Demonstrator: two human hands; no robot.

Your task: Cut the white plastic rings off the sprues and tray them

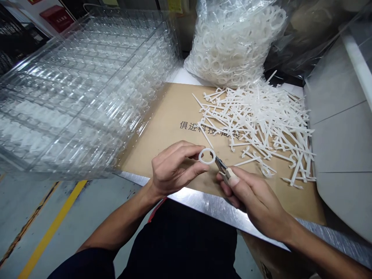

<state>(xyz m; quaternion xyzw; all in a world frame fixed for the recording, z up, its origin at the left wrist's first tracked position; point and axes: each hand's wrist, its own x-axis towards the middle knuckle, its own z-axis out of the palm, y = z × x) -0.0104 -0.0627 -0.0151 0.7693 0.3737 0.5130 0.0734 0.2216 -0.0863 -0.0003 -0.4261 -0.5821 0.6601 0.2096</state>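
Observation:
My left hand (174,169) pinches a white plastic ring (207,156) between thumb and fingers, over a cardboard sheet (165,147). My right hand (255,203) grips small metal cutters (221,166) with pale handles, and their jaws sit right beside the ring. Whether the jaws touch the ring is hard to tell. A loose heap of white plastic runner pieces (258,124) lies on the cardboard to the right of my hands, and its nearest pieces are a short way from the cutters.
A clear bag of white plastic rings (232,42) stands behind the heap. Stacked clear plastic trays (78,97) fill the left side. A steel table edge (209,199) runs below my hands. A grey-white bin (340,131) stands at the right, above a concrete floor with a yellow line (52,224).

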